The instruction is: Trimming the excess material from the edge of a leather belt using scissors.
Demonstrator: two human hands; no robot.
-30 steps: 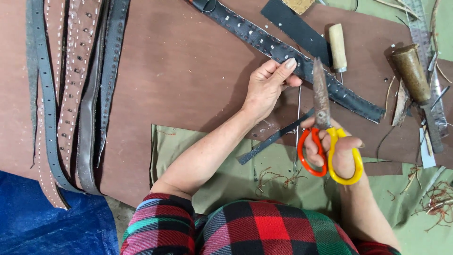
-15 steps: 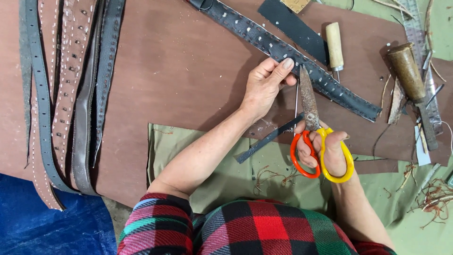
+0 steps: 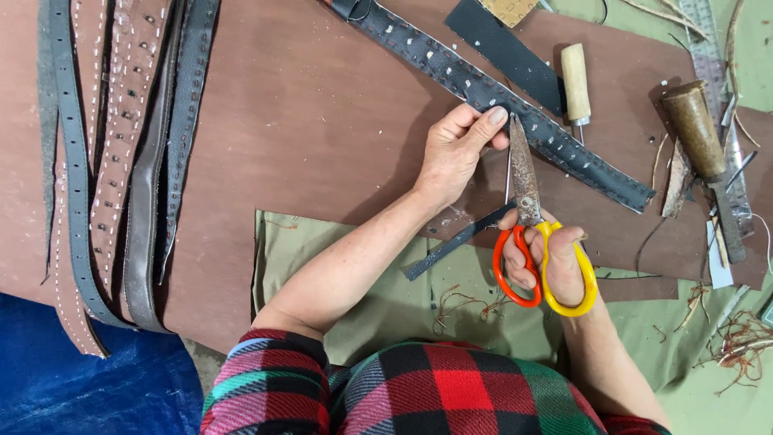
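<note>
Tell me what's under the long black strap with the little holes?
The black strap lies on a big brown leather sheet. The left hand presses on it beside the scissors held by the right hand. What lies beneath the brown sheet there is covered.

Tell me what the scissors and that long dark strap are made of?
The scissors look like metal: dull, rust-brown blades, with glossy orange and yellow handles, probably plastic. The long dark strap looks like leather or an imitation: matte, flat, with stitch rows along both edges.
</note>
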